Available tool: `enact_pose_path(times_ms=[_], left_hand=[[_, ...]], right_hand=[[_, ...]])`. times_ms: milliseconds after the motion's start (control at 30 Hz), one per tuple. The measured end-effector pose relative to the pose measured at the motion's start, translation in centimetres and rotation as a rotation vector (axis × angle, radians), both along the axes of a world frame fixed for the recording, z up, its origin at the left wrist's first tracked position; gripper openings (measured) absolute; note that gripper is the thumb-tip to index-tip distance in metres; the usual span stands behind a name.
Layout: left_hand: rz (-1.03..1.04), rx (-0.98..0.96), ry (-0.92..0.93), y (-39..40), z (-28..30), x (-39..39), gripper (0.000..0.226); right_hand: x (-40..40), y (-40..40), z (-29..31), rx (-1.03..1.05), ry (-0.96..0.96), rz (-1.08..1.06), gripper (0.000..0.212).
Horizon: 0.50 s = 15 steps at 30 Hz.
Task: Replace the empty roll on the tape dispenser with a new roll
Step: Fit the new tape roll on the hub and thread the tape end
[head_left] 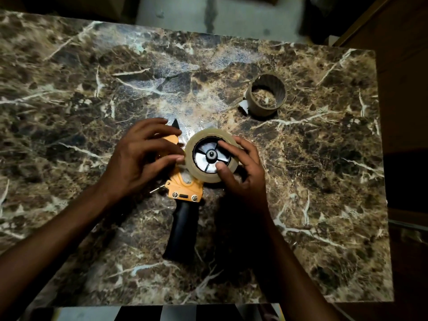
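**Q:** Where do the parts lie, and what holds them?

**A:** The tape dispenser (184, 193) lies flat on the marble-patterned table (324, 181), black handle toward the viewer. The new roll (212, 155) already sits around the dispenser's black hub. The right hand (243, 167) pinches this roll, thumb on its near face, fingers over the far rim. The left hand (141, 154) rests on the orange front of the frame, fingertips touching the roll's left edge; whether it grips a loose tape end cannot be told. The empty roll (266, 96), a bare cardboard core, stands well apart at upper right.

**Q:** How should the roll handle?

**A:** Probably light yet rigid: wound film on a stiff core, smooth at the sides, tacky wherever an end lifts. Best held by the outer rim, as shown. The clear film is likely thin, prone to tearing or sticking to itself, so the free end wants a gentle, even pull toward the front of the frame
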<state>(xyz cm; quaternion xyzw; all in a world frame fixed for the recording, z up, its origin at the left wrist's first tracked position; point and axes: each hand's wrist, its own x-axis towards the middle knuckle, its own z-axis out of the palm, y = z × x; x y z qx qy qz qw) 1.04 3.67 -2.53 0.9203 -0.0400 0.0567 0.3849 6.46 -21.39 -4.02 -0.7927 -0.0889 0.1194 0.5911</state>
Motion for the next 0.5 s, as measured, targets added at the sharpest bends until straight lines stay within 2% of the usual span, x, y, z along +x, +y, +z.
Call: enact_pose_path(times_ms=[200, 367, 500], left_hand=[[-0.147, 0.116, 0.041, 0.8, -0.4, -1.4, 0.029], [-0.225, 0.169, -0.039, 0.4, -0.2, -0.7, 0.038], [-0.216, 0.175, -0.089, 0.0, -1.0, -0.6, 0.032]], right_hand=[[-0.2, 0.1, 0.4, -0.003, 0.054, -0.047, 0.037], [-0.1, 0.5, 0.5, -0.007, 0.049, -0.067, 0.034], [-0.2, 0.7, 0.5, -0.016, 0.021, -0.067, 0.034]])
